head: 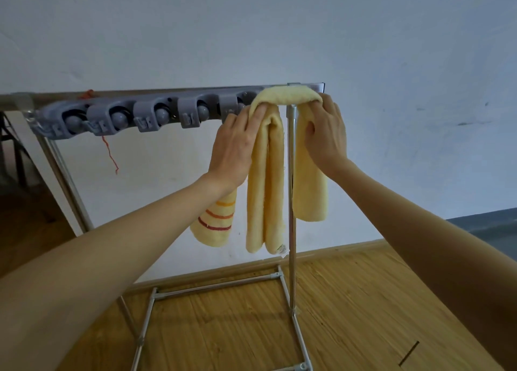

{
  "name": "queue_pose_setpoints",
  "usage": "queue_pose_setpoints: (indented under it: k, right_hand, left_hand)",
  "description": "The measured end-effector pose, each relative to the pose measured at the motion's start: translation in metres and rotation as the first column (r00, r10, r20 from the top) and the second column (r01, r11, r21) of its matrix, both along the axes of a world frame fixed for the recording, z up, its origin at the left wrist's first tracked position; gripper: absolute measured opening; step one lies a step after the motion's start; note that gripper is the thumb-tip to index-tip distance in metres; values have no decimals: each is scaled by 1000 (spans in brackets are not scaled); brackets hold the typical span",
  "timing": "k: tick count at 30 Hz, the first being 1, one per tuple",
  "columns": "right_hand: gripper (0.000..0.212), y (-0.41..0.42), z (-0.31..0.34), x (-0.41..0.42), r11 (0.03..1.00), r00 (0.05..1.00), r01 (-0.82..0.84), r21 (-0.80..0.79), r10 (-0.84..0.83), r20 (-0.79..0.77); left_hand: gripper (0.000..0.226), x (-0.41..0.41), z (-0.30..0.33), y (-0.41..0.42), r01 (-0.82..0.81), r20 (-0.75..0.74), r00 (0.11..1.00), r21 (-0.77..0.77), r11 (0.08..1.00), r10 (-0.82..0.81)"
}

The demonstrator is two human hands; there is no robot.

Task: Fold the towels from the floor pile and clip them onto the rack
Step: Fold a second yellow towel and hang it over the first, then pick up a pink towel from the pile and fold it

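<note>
Five grey clip holders (117,119) sit in a row along the rack's top bar (167,92), each with a round roller, and a thin orange thread (110,154) dangles below the second one. Just right of the last clip, the left hand (235,144) lies with fingers straight and close together, pressing flat against the left side of a folded yellow towel (265,175). That towel is draped over the right end of the bar, its long axis running vertically, folded ends pointing down toward the wooden floor (349,300); a striped end (215,219) hangs lowest on the left behind the wrist. An upright steel post (292,202) passes between the hanging layers. On the far side, the right hand (326,133) curls its fingers over the towel's top bend, thumb tucked against the right-hand flap.
</note>
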State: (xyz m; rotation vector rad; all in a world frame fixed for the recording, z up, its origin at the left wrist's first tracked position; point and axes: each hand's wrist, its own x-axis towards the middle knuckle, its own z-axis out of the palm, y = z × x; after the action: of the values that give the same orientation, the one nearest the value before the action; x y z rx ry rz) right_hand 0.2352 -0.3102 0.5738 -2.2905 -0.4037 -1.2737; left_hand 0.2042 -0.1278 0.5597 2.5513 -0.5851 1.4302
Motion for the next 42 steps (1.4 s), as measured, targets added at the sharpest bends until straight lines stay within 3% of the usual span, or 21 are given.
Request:
queue_pose_setpoints:
  k: [6,9,12,15,20,24,27,31,34,38,41,42]
  right_hand:
    - [36,-4,-50,-8,984,997,-81,-159,79,-24]
    - [45,-3,-70,-9,972,995,-100,-212,92,-50]
    - [53,-3,-84,-11,985,993,-115,-131,111,-37]
    - [72,0,-102,-14,988,987,-153,4,153,-45]
    - [71,11,-146,-17,976,952,-57,212,117,-284]
    - [34,16,-179,-18,976,889,4,219,96,-448]
    - [5,19,-198,-15,982,876,24,187,69,-478]
    - [9,19,-217,-16,989,885,54,138,17,-466]
    - [13,17,-227,-18,997,878,-1,81,39,-477]
    - [16,17,-245,-21,998,874,-31,50,51,-484]
    - [6,19,-271,-29,995,860,-35,94,78,-505]
    - [13,20,-284,-35,995,845,-29,99,77,-530]
  left_hand:
    - [54,-8,-27,10,97,-65,993,8,995,-97]
    - [53,-12,-36,11,210,-63,976,-6,978,-210]
    - [56,-13,-49,5,279,-56,954,-205,938,-295]
    - [79,-11,-74,1,196,-135,947,-482,854,-293]
    - [67,-7,-132,4,-69,-394,896,-581,811,-205]
    - [42,-1,-174,14,-123,-484,860,-504,855,-161]
    - [25,7,-188,23,-167,-469,879,-468,868,-84]
    - [12,16,-200,30,-227,-380,922,-375,899,74]
    - [11,17,-211,23,-80,-395,918,-236,969,-21]
    - [23,8,-222,14,59,-465,879,-118,991,-108]
    - [42,-3,-241,23,29,-587,806,-80,996,-71]
    - [48,-9,-251,29,8,-633,773,-60,998,-44]
